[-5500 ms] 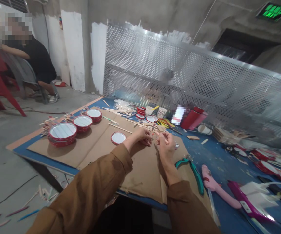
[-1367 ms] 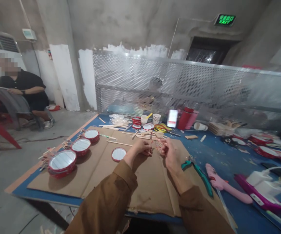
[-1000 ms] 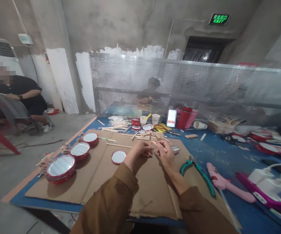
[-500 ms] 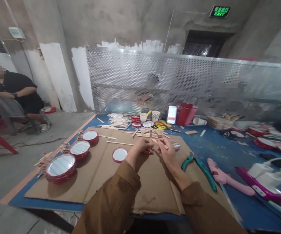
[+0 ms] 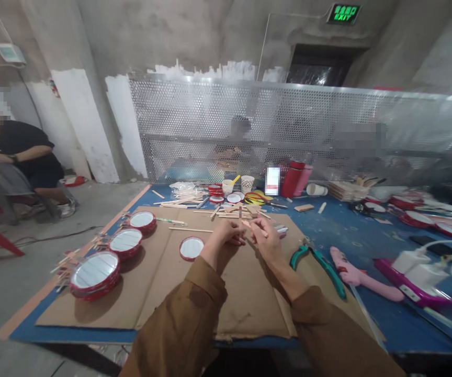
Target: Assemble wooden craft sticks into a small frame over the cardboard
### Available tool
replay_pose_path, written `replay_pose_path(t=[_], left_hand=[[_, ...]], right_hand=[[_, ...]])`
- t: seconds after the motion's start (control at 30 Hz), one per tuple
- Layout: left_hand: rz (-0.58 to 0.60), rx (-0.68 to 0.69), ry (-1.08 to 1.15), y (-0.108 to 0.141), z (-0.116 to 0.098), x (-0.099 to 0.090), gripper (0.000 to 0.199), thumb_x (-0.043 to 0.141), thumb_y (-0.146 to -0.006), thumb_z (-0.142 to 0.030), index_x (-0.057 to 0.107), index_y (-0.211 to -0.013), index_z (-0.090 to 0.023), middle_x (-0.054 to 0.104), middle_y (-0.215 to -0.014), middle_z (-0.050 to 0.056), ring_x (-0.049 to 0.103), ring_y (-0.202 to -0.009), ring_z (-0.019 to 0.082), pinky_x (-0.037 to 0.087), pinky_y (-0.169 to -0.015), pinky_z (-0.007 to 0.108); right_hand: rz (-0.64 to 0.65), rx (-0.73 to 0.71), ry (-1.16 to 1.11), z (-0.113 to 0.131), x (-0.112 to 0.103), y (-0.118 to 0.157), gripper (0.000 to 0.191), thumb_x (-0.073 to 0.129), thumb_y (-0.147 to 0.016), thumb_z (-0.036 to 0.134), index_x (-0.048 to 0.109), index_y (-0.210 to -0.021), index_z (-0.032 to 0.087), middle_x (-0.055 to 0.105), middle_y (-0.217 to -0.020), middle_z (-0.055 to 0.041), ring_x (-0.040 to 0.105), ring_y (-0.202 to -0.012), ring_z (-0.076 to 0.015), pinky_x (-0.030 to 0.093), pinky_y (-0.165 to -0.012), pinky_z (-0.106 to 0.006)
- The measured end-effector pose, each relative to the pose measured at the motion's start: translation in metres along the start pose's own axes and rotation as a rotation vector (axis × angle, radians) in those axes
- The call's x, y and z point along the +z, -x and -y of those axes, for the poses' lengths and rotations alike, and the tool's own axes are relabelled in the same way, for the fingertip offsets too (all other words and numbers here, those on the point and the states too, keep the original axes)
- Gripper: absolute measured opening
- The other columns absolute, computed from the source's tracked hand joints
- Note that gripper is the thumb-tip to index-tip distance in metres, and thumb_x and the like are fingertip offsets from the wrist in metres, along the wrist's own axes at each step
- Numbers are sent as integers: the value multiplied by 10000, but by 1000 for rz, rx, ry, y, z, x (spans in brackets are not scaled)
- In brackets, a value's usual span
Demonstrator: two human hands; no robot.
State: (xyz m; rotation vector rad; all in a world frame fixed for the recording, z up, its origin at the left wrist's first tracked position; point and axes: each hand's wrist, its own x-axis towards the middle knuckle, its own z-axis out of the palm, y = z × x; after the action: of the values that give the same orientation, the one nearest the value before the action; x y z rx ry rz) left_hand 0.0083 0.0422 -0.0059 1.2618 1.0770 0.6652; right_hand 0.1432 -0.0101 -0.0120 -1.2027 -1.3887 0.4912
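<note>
Fingers [image 5: 258,230] of right hand [image 5: 268,246] pinching wooden stick [image 5: 247,224] | left hand [image 5: 226,234] curled, grip unclear | wrists over cardboard [image 5: 245,309]

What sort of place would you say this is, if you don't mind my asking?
It looks like a small handicraft workshop: round red-rimmed discs sit on a cardboard sheet, wooden sticks lie in piles, and pliers rest on the blue table, all within bare concrete walls.

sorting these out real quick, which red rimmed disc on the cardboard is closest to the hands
The lone thin red-rimmed disc beside the left hand; the thicker stacks sit farther left.
</note>
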Motion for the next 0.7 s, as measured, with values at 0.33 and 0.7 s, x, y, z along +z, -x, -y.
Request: replay_pose_path(t=[0.33, 0.7], left_hand=[[32, 0, 31, -1, 1, -3, 195, 676, -874, -123, 598, -696, -119, 630, -576, 12, 657, -526, 94, 550, -599, 183], [13, -4, 43, 2, -1, -3, 201, 607, -903, -69, 602, -706, -111, 649, -605, 18, 661, -519, 91, 525, -564, 170]], right_hand=[[50, -36, 38, -1, 0, -1, 320, 564, -846, 543, 601, -765, 235, 544, -559, 17, 555, -594, -190, 431, -558, -288], [-72, 5, 235, -5, -4, -1, 328, 519, -817, 559, 596, -751, 246, 656, -679, -43, 613, -679, -224, 464, -634, -321]])
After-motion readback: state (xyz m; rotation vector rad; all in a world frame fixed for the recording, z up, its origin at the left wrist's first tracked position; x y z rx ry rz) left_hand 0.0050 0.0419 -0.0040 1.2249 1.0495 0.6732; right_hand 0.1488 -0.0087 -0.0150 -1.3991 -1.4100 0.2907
